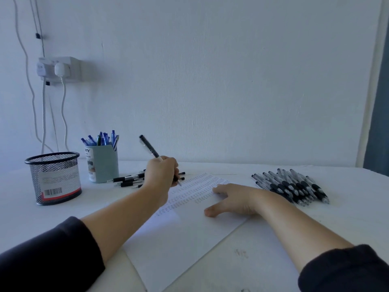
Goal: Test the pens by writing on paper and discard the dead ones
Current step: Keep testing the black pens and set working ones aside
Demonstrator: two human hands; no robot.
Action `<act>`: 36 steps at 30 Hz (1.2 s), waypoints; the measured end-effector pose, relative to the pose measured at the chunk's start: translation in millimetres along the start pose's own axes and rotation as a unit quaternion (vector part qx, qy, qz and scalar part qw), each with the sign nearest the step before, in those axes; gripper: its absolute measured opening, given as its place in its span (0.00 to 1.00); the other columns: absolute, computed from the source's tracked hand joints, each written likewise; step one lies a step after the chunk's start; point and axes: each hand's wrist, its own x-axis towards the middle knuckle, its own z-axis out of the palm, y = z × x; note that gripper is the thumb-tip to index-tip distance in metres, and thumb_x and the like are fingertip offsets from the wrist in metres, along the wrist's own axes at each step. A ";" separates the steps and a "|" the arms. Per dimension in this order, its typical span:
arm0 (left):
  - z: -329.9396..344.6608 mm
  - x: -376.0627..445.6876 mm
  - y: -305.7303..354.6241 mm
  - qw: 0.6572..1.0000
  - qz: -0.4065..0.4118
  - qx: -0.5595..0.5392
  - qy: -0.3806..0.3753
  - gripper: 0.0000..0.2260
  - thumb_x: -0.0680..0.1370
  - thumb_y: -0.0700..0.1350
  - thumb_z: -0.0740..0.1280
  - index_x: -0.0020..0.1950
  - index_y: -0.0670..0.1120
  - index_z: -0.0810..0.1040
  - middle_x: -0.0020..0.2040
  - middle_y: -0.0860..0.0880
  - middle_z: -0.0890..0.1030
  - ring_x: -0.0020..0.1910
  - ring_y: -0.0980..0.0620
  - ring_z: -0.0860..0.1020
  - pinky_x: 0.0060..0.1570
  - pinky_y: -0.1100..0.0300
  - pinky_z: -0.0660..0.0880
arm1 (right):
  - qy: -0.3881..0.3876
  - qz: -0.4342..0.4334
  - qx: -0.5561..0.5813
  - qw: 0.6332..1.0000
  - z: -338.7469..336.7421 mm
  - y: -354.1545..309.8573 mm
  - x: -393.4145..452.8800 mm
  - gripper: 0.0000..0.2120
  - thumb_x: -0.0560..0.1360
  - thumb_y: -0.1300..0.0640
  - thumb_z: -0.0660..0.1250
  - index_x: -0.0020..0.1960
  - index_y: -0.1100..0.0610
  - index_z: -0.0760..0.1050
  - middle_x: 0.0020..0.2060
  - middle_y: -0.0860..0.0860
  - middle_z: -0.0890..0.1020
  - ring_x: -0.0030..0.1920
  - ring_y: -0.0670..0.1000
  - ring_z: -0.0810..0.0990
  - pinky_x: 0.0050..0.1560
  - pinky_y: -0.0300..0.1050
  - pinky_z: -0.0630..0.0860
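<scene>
Left hand point(161, 175) grips one black pen point(156, 157), tip down just above the paper point(179, 239), cap end tilted up-left. Right hand point(233, 200) lies flat with fingers spread, pressing the paper. Paper has several rows of small test marks, unreadable. Right of the right hand: pile of black pens point(291, 185), too overlapped to count. Behind the left hand: a few loose pens point(128, 180). Left of it: one blue cup point(103, 163) of blue pens, lettering "NY" legible, and one mesh basket point(54, 178) with a barcode label.
</scene>
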 end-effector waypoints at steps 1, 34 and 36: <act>-2.0 2.0 0.2 1.000 0.007 0.000 0.003 0.04 0.77 0.34 0.59 0.46 0.41 0.72 0.33 0.45 0.74 0.28 0.51 0.70 0.29 0.59 0.70 | 0.002 -0.003 0.003 1.000 -0.3 0.4 -0.1 0.41 0.69 0.39 0.71 0.76 0.49 0.58 0.75 0.46 0.61 0.74 0.49 0.61 0.72 0.45 0.57; 8.4 -6.7 -9.0 0.999 0.028 -0.033 -0.009 0.11 0.80 0.43 0.64 0.41 0.39 0.74 0.33 0.45 0.78 0.29 0.50 0.77 0.32 0.61 0.78 | 0.131 -0.088 0.102 0.982 0.0 -8.3 4.1 0.14 0.79 0.48 0.62 0.54 0.58 0.78 0.53 0.53 0.81 0.57 0.53 0.78 0.56 0.47 0.72; 10.9 -9.4 -9.2 0.998 0.017 -0.052 -0.022 0.07 0.80 0.41 0.64 0.46 0.38 0.74 0.35 0.42 0.80 0.28 0.51 0.80 0.30 0.61 0.78 | 0.133 -0.104 0.126 0.978 0.8 -10.2 3.3 0.12 0.78 0.48 0.62 0.50 0.55 0.78 0.48 0.51 0.83 0.54 0.54 0.79 0.55 0.48 0.72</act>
